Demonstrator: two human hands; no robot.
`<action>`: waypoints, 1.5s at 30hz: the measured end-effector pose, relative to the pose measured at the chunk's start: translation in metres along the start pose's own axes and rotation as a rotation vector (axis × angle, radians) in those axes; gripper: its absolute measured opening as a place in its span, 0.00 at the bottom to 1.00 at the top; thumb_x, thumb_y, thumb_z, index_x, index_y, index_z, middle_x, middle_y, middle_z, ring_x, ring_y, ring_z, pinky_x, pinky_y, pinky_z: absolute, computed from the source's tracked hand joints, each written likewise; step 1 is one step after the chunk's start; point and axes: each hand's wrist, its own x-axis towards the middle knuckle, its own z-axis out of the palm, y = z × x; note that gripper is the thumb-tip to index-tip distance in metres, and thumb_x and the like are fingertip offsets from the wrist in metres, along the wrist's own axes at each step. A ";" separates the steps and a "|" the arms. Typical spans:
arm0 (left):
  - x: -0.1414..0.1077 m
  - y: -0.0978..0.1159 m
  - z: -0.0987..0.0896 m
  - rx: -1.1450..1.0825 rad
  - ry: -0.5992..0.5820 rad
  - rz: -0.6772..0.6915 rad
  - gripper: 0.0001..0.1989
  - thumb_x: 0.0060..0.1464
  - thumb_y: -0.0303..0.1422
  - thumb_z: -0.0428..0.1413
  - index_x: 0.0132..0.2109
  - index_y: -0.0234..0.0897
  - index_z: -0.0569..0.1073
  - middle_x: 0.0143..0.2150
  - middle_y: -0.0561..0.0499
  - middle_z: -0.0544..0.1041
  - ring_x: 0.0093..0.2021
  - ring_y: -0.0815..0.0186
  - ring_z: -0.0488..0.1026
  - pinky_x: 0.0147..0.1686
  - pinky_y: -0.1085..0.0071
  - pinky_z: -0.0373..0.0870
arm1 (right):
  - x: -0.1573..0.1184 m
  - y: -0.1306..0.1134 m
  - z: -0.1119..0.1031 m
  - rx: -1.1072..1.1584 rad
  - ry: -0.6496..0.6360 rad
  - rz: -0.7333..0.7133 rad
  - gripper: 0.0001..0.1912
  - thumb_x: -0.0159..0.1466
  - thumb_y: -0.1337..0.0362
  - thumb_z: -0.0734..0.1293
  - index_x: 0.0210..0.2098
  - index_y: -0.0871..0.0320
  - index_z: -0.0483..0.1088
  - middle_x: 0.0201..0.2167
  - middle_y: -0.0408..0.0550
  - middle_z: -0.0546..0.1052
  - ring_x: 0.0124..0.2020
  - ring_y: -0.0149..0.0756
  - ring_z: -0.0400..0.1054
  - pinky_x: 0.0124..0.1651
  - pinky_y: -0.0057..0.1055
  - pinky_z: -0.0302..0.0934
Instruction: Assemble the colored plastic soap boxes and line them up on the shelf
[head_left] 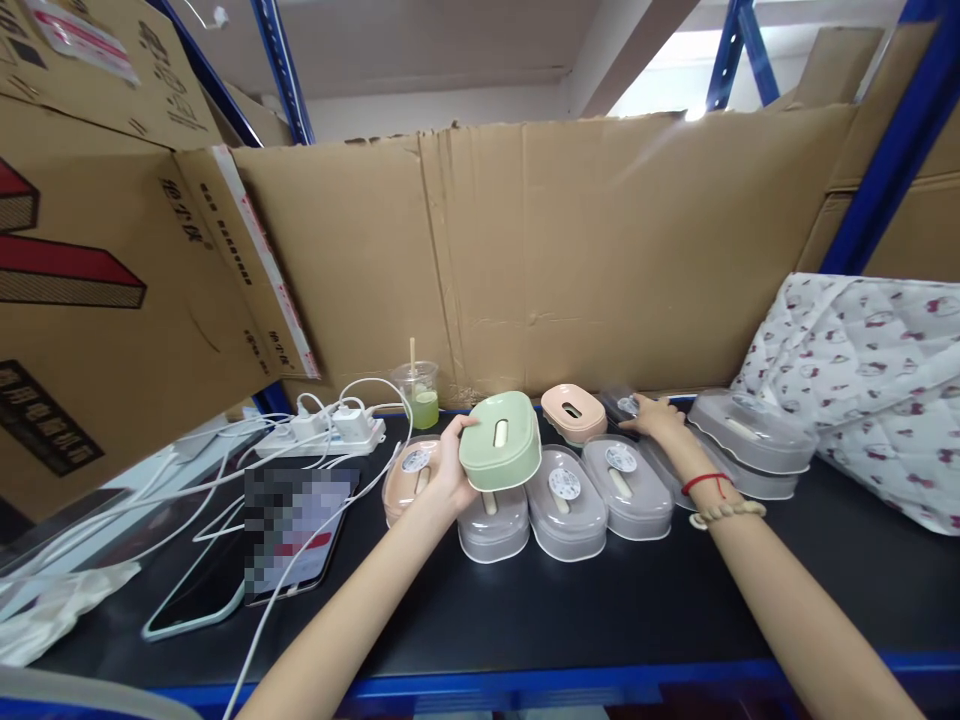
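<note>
My left hand (454, 470) is closed around the left side of a light green box (517, 465), raised over the row of containers. The box has rounded corners and a pale bar in the slot on its top. My right hand (658, 418) reaches to the back, its fingers at the edge of a clear plastic lid (616, 402) with a round label; the grip is partly hidden. Between the hands, at the back, sits a peach box (574, 412) with an oval opening. Containers with clear covers (566, 510) stand in front, some with round labels.
Left are a power strip (352, 437) with white cables, two phones (202, 590) and a cup (424, 405) of green drink with a straw. Clear-covered containers (754, 430) are stacked at right beside a quilted patterned bag (892, 390). Cardboard (600, 250) walls the back.
</note>
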 end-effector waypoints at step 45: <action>-0.002 -0.017 -0.006 0.191 -0.224 0.350 0.16 0.48 0.32 0.61 0.44 0.38 0.67 0.33 0.53 0.75 0.34 0.66 0.75 0.36 0.73 0.72 | -0.124 -0.093 -0.016 0.743 0.442 -0.881 0.21 0.54 0.51 0.69 0.45 0.48 0.74 0.51 0.51 0.64 0.54 0.46 0.60 0.55 0.48 0.59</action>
